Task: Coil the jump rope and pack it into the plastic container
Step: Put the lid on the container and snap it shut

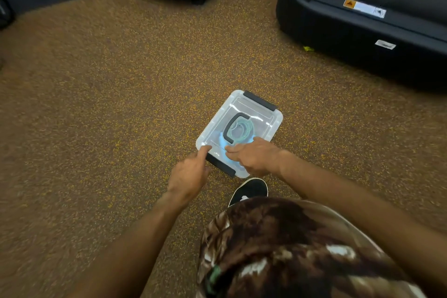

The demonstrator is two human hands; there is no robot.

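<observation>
Hands pressed down on the near end of a clear plastic container (271,123) that sat on speckled brown flooring (96,104), its lid (217,123) already in place. The left hand (187,176) rested an extended forefinger on the near left corner of the lid, the other fingers loosely curled and grasping nothing; the right hand (254,156) lay flat and spread over the near edge, gripping nothing either. Through the lid the jump rope (245,129) showed as a pale green coil inside the container, beneath the lid's dark carry handle (233,126). A dark latch (260,100) sat at the far end and another (221,164) at the near end, between the hands; whether either was snapped shut could not be told. Coiling and packing appeared done, with only securing the lid seemingly left. A black shoe (250,190) stood just near the container, and dark gym machines (338,38) lay well apart at far right.
</observation>
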